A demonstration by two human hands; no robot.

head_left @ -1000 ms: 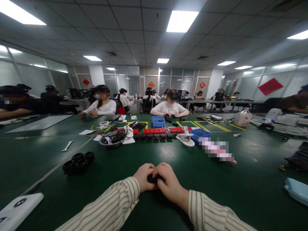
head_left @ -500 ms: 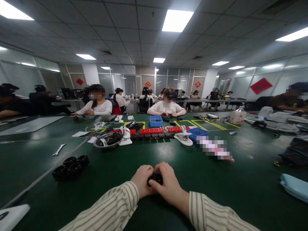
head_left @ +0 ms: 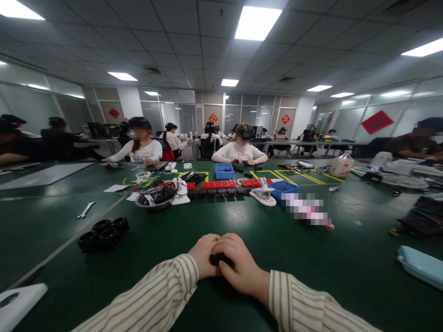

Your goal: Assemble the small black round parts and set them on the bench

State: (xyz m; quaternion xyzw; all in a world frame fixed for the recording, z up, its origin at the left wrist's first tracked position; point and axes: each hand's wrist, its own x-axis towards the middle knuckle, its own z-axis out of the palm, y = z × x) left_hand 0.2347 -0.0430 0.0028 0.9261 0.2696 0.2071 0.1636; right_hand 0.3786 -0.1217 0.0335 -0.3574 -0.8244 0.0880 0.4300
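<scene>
My left hand (head_left: 204,256) and my right hand (head_left: 240,263) are closed together around a small black ring-like piece (head_left: 221,259) just above or on the green table, in the lower middle. Fingers of both hands cover much of the piece, and the right fingers lie over its top. Off to the left stands a cluster of several shiny black ring-shaped pieces (head_left: 108,235), round and hollow-looking, touching one another. A wrench (head_left: 86,210) lies beyond them.
Across the green table (head_left: 235,221) run red and black blocks (head_left: 218,184), a bowl of cables (head_left: 155,198), a white clamp stand (head_left: 263,193) and blue bins (head_left: 224,171). A light-blue case (head_left: 420,267) lies right, a white device (head_left: 22,304) lower left. Co-workers sit opposite.
My right fingers have closed further over the black piece, hiding its opening, which showed before. Both hands stay in nearly the same place.
</scene>
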